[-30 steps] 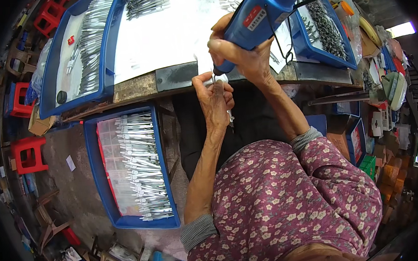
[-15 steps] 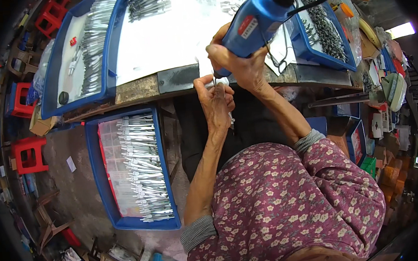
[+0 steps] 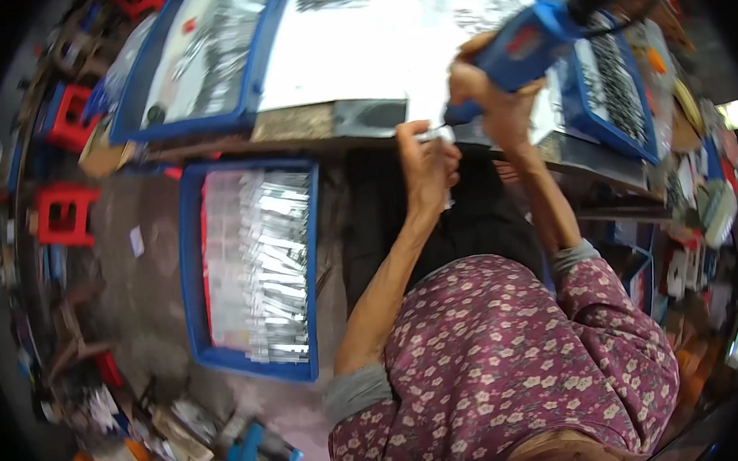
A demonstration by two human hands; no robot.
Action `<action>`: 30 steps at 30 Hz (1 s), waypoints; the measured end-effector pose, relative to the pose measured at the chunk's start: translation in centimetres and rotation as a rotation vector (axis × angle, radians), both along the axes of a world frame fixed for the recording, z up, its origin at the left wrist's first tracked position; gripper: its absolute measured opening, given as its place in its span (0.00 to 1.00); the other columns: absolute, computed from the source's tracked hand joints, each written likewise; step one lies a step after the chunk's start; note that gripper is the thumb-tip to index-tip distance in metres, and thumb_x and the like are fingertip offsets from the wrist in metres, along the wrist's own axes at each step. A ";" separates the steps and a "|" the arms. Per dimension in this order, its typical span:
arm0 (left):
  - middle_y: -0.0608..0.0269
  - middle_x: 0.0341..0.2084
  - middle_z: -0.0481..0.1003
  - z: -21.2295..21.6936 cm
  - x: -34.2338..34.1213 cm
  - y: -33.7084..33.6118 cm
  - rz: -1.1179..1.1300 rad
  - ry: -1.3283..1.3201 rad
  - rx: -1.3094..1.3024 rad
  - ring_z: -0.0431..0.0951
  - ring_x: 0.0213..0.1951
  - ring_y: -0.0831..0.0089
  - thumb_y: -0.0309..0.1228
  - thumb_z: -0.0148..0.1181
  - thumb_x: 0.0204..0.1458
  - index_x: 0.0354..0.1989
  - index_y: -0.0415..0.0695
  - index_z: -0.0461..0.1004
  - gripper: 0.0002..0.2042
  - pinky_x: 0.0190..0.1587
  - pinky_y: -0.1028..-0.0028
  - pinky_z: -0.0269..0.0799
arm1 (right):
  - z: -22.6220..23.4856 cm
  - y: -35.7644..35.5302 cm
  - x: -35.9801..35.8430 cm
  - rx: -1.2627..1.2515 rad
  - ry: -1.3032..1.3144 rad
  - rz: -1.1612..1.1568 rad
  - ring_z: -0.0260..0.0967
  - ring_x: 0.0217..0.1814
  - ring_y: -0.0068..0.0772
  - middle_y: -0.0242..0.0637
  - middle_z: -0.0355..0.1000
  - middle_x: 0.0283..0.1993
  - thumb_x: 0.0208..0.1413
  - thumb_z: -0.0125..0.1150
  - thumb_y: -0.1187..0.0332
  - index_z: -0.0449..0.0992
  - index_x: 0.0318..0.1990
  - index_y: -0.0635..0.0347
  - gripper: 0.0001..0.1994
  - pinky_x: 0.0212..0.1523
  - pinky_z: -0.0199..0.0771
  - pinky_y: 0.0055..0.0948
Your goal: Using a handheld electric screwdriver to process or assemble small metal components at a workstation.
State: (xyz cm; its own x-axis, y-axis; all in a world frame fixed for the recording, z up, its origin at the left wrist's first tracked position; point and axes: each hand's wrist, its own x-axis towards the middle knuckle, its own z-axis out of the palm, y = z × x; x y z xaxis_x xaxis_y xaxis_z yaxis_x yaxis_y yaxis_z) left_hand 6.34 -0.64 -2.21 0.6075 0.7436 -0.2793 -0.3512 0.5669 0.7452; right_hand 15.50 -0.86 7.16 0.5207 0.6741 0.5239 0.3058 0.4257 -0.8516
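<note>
My right hand [image 3: 500, 100] is wrapped round a blue corded power tool [image 3: 527, 47], which slants down to the left toward its dark nose [image 3: 461, 112]. Close by, at the front edge of the worktable [image 3: 295, 122], my left hand [image 3: 429, 172] pinches a slim, silvery metal part [image 3: 441, 133] between thumb and fingers. Most of that part is hidden by the fingers, and a bit of it pokes out below the hand. The tool's nose is just right of the part; blur hides whether they touch.
Left of my legs stands a blue tray [image 3: 314, 259] of slim silvery metal parts. On the table sit another blue tray [image 3: 250, 81] of such parts at left and a blue bin [image 3: 586, 120] of small dark parts at right. Red stools [image 3: 66, 217] stand on the floor at far left.
The whole view has shifted, moving the scene rightward. My right hand has drawn the power tool a little right, off the part in my left hand. The left hand keeps its pinch.
</note>
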 end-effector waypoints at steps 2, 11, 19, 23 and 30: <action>0.65 0.15 0.64 0.4 0.5 -0.2 -0.015 0.003 0.000 0.59 0.13 0.83 0.29 0.43 0.53 0.39 0.49 0.52 0.08 0.12 0.85 0.51 | 0.2 -0.3 0.4 0.041 0.005 -0.067 0.66 0.19 0.23 0.34 0.67 0.18 0.40 0.55 0.80 0.70 0.29 0.69 0.05 0.21 0.66 0.21; 0.59 0.18 0.66 1.4 -4.3 0.4 -0.088 -0.106 0.000 0.58 0.14 0.84 0.26 0.46 0.51 0.41 0.47 0.52 0.12 0.12 0.86 0.49 | -0.7 0.8 -0.5 -0.001 0.027 -0.025 0.64 0.17 0.25 0.36 0.65 0.16 0.39 0.56 0.79 0.70 0.27 0.71 0.05 0.21 0.65 0.23; 0.58 0.25 0.74 -1.6 -17.3 2.4 0.533 0.372 0.333 0.70 0.27 0.76 0.28 0.49 0.49 0.40 0.38 0.60 0.11 0.32 0.78 0.65 | 0.0 1.0 -1.1 -0.058 -0.055 -0.078 0.64 0.17 0.23 0.36 0.66 0.16 0.38 0.56 0.78 0.70 0.24 0.71 0.04 0.21 0.65 0.21; 0.64 0.28 0.67 -4.0 -23.5 1.9 0.790 0.570 0.099 0.66 0.25 0.80 0.23 0.53 0.46 0.36 0.36 0.65 0.09 0.27 0.80 0.69 | -0.7 0.6 -1.0 -0.033 -0.070 -0.074 0.64 0.17 0.23 0.37 0.66 0.17 0.38 0.56 0.78 0.70 0.25 0.71 0.05 0.21 0.65 0.21; 0.62 0.23 0.68 -9.1 -30.3 -0.9 0.892 0.972 0.201 0.63 0.24 0.79 0.24 0.51 0.48 0.33 0.33 0.66 0.07 0.25 0.78 0.61 | -1.1 0.5 -1.2 0.031 -0.056 -0.056 0.64 0.17 0.25 0.37 0.67 0.18 0.40 0.56 0.78 0.70 0.28 0.72 0.06 0.22 0.66 0.22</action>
